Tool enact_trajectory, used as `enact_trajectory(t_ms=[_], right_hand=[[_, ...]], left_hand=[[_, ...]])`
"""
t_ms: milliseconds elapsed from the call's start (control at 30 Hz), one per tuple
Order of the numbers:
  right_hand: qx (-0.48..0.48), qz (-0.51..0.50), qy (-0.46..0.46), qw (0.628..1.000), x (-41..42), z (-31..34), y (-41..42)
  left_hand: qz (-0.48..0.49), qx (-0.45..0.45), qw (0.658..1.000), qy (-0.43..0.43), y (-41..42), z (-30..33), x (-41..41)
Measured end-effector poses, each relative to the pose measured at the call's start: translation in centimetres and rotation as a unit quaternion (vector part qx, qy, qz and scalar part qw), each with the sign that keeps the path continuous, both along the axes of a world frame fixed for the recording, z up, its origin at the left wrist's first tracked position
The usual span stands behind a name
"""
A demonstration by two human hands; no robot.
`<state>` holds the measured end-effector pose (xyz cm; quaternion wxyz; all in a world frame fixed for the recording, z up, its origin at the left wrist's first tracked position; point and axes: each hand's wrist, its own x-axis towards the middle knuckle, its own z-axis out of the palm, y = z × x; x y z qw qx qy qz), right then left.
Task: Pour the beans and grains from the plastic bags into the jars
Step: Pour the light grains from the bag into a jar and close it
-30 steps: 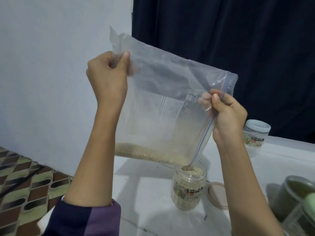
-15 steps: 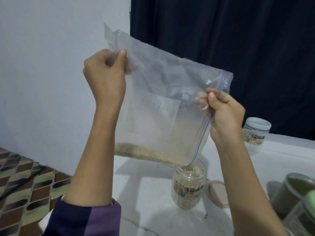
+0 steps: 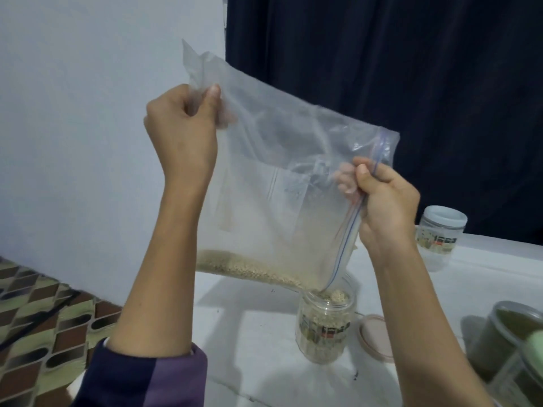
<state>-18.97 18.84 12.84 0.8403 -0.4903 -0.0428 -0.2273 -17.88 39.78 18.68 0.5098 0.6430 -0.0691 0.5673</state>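
While the grains [image 3: 252,270] are run into the open jar [image 3: 323,327], the plastic bag [image 3: 291,177] is held above it.
Its mouth corner should be kept inside the rim; the seam is pinched by the right hand [image 3: 385,201], the raised bottom corner by the left hand [image 3: 182,133], so its long axis slopes down-right.

A white counter [image 3: 264,362] stands before a pale wall [image 3: 88,113] and a dark blue curtain [image 3: 411,69]. At the lower left, the floor [image 3: 38,333] shows a brown-and-green tile pattern crossed by a black cord [image 3: 35,318].
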Motion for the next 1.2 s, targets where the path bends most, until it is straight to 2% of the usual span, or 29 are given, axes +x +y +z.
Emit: enact_trajectory(t_ms=[67, 200, 333, 467, 567, 700, 800, 933, 1067, 1200], right_hand=[[-0.020, 0.023, 0.001, 1.000, -0.2, -0.1, 0.3], [0.017, -0.007, -0.007, 1.000, -0.1, 0.7, -0.4], [-0.029, 0.019, -0.003, 0.999, -0.3, 0.3, 0.3], [0.012, -0.005, -0.002, 1.000, 0.0, 0.5, -0.3], [-0.035, 0.038, 0.000, 0.999, -0.4, 0.0, 0.2], [0.015, 0.009, 0.000, 1.000, -0.1, 0.1, -0.4], [-0.029, 0.050, -0.003, 0.998, -0.2, -0.4, 0.1], [0.018, 0.013, -0.004, 1.000, 0.2, -0.1, -0.5], [-0.028, 0.049, -0.009, 0.998, 0.1, -0.4, 0.0], [0.009, 0.018, -0.006, 1.000, 0.4, -0.1, -0.4]], left_hand=[[0.003, -0.010, 1.000, 0.002, 0.0, 0.1, 0.0], [-0.017, -0.002, 1.000, -0.005, -0.1, 0.4, -0.4], [-0.003, 0.001, 1.000, -0.013, -0.2, 0.7, -0.1], [-0.010, 0.006, 1.000, -0.007, -0.4, 0.7, -0.3], [-0.003, 0.005, 1.000, 0.002, -0.5, 0.4, -0.2], [-0.001, 0.007, 1.000, 0.002, -0.5, 0.1, -0.2], [0.011, 0.010, 1.000, 0.004, -0.5, -0.1, -0.1], [0.003, 0.010, 1.000, 0.003, -0.4, 0.1, -0.2], [0.012, 0.003, 1.000, 0.010, -0.1, 0.1, -0.3], [-0.004, 0.007, 1.000, 0.016, -0.5, -0.1, -0.7]])
